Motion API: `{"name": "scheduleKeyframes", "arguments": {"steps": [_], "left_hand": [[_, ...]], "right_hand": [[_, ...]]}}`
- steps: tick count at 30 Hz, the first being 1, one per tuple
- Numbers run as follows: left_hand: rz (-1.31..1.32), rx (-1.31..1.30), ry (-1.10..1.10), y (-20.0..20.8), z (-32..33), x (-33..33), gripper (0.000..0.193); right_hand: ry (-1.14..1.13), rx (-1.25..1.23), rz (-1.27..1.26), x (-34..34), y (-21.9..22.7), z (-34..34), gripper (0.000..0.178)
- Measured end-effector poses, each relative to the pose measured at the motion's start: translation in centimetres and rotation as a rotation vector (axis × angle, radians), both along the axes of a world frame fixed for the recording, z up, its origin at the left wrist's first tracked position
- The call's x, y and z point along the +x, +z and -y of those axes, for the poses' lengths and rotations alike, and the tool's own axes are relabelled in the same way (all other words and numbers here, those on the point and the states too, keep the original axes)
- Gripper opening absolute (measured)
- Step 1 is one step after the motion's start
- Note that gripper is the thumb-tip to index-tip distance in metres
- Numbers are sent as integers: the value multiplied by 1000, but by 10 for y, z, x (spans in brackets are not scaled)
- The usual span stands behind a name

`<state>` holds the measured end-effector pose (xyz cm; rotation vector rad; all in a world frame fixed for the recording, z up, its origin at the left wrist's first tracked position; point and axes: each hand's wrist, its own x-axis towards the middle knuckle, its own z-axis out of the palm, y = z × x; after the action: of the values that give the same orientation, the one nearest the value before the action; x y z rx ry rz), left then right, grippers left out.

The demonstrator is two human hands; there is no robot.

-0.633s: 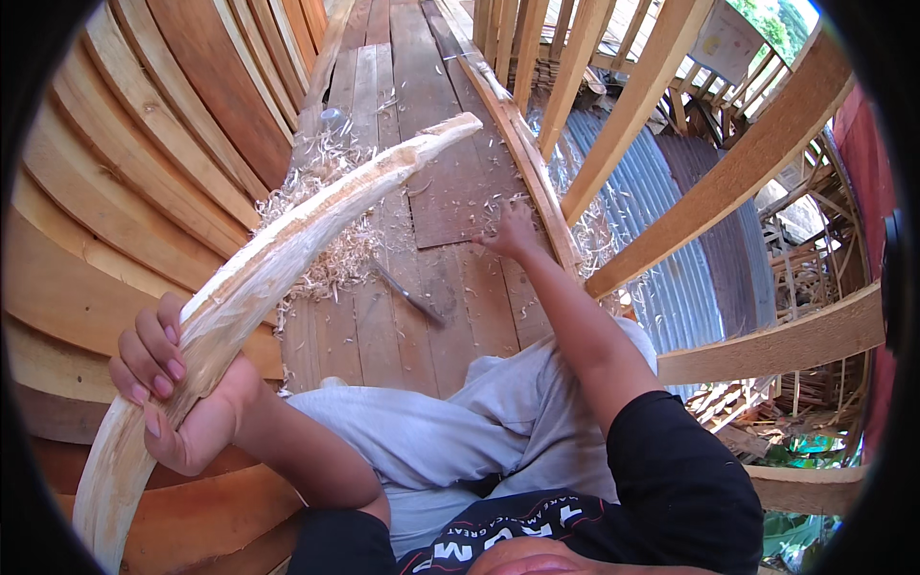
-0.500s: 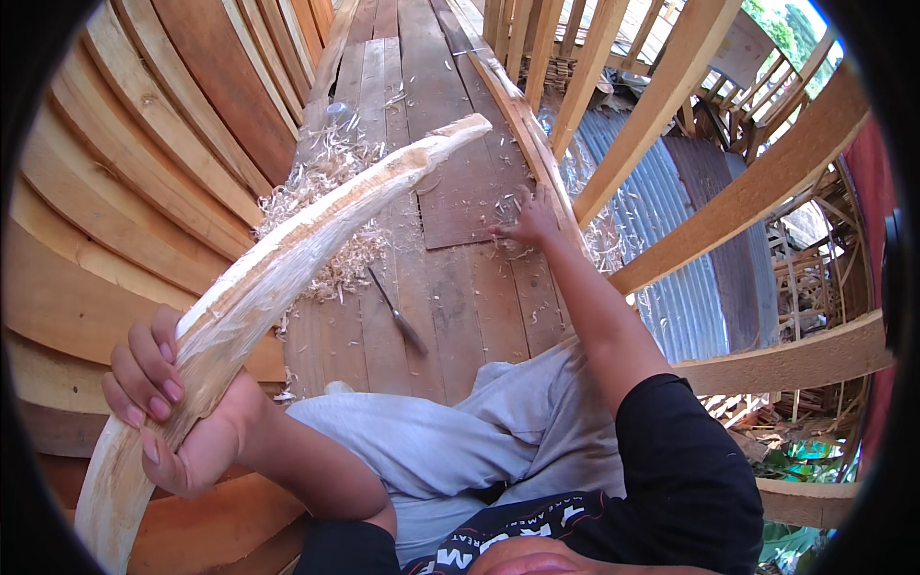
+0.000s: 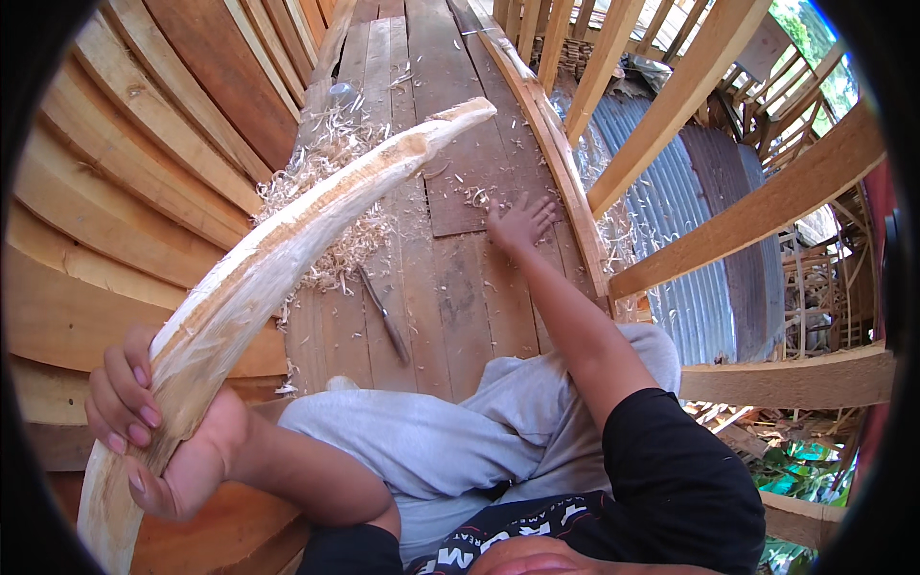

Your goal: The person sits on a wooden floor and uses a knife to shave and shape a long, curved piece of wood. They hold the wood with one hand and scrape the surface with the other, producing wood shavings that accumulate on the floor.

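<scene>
A long curved piece of pale, roughly carved wood slants up across the left half of the view, wider at its lower end. My left hand grips that lower part, fingers wrapped round it. On the floorboards to the right, my right hand lies flat on or just over the planks, fingers spread, holding nothing. A few wood shavings lie by its fingertips. Between my hands, a slim tool with a narrow metal blade and a dark handle rests on the boards, in front of my knees.
A heap of curled shavings lies beneath and beside the carved wood. Tall upright planks line the left. On the right run a low timber edge and wooden posts, with corrugated metal sheets beyond. A small clear object sits farther off.
My right hand has shifted slightly nearer and left, from the timber edge onto the floorboards. The carved wood has moved a little left in my left hand. The view has shifted slightly.
</scene>
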<state>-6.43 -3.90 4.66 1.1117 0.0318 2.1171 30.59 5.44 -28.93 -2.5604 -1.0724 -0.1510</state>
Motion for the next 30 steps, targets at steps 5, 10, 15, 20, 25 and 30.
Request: {"name": "scheduleKeyframes", "arguments": {"steps": [5,10,15,20,25,30], "left_hand": [[64,-29,-11,2,0,1,27],[4,16,-33,-1,0,1,25],[23,10,-39,-1,-1,2,25],[10,-3,-7,-2,-2,3,24],[24,-15,5,-5,-6,8,26],[-18,1,2,-4,-5,3,27]], "right_hand": [[725,356,-429,5,11,2,62],[-159,-39,-67,-7,5,10,64],[421,17,-182,-18,3,12,67],[313,223,-185,-13,9,2,72],[68,-27,-85,-31,-5,-9,79],[-159,-57,-107,-73,-5,-60,78]]}}
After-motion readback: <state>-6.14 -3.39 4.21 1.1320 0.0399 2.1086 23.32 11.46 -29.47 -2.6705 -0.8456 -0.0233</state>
